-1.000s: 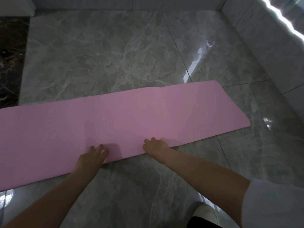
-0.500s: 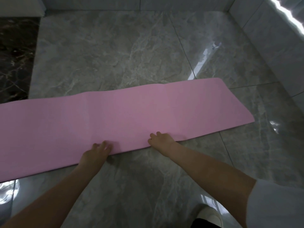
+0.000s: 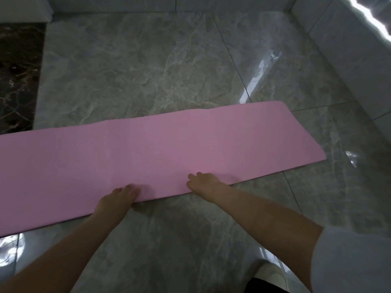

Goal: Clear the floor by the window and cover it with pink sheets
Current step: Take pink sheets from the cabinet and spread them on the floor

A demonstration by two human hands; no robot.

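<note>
A long pink sheet [image 3: 169, 149] lies flat across the grey marble floor [image 3: 148, 70], running off the left side of the frame. Its right end stops short of the right wall. My left hand [image 3: 118, 199] holds the sheet's near edge, fingers curled on top of it. My right hand [image 3: 204, 182] holds the same edge a little farther right, fingers also on top. Both thumbs are hidden, and both forearms reach forward from the bottom of the frame.
Grey tiled walls [image 3: 349, 49] close off the right side and the back, with a bright strip of light [image 3: 370, 15] at the top right. A dark marble strip [image 3: 17, 77] borders the floor on the left. My light shoe [image 3: 270, 273] shows at the bottom.
The sheet with both hands on its near edge has shifted slightly forward and to the right. The hands keep the same hold.
</note>
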